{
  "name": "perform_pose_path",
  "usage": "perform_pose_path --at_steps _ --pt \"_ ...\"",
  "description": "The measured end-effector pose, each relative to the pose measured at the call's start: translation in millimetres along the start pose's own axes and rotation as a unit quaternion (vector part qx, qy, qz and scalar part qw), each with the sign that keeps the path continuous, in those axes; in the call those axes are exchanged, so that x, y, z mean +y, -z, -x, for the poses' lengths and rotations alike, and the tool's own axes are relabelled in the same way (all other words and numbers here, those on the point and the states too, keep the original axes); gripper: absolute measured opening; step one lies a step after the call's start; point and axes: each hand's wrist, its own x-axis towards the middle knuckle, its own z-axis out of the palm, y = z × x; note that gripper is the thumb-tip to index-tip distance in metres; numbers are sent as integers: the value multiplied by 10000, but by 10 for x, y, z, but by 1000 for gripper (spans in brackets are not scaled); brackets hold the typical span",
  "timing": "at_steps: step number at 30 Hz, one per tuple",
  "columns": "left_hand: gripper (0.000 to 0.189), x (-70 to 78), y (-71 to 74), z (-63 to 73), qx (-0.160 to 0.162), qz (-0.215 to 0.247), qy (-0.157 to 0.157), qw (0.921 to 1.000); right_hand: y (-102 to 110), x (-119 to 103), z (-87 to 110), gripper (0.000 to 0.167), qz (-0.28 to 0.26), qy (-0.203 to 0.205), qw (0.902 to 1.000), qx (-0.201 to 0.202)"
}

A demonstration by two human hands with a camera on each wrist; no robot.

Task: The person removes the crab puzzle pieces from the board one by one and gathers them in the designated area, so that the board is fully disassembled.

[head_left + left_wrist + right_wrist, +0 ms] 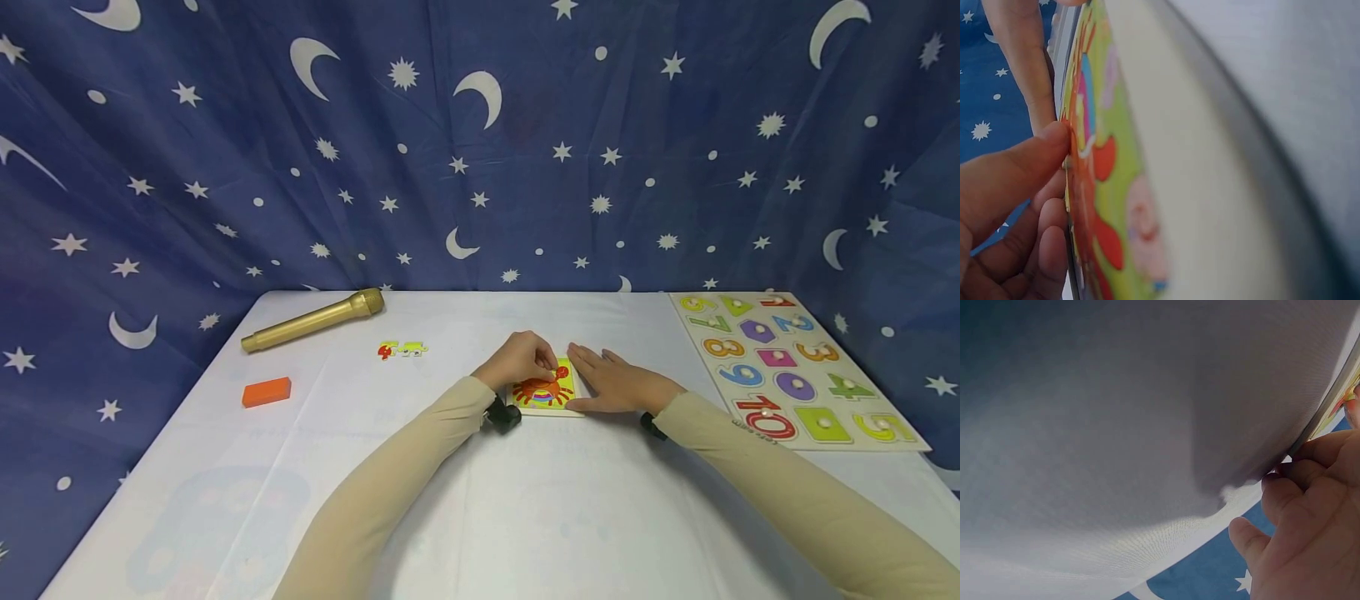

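A small crab jigsaw puzzle (536, 396), yellow-green with a red crab, lies in its tray on the white table. My left hand (520, 360) reaches over its upper left part, thumb and fingertips pinching a puzzle piece at the picture's surface; the fingers mostly hide that piece. In the left wrist view, the thumb (1022, 172) meets the puzzle's face while other fingers curl beyond it. My right hand (621, 382) rests along the tray's right side with fingers extended, the fingertips and thumb touching its edge. Two loose puzzle pieces (402, 350) lie further left.
A gold microphone (315, 321) lies at the back left, with an orange block (266, 392) in front of it. A number-and-shape peg board (791, 375) covers the right side of the table. A blue star-patterned curtain (480, 167) hangs behind.
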Motion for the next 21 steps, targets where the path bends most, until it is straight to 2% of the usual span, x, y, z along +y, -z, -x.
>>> perform_pose_path --at_steps 5,12,21 --pt "16 -13 -1 4 73 179 105 9998 18 -22 15 99 -3 -1 10000 -21" --pt "33 -9 -7 21 133 474 429 9979 36 -46 18 99 10 -39 10000 -62" --pt "34 -32 -20 0 182 579 445 9972 29 -29 28 99 -28 11 10000 -50"
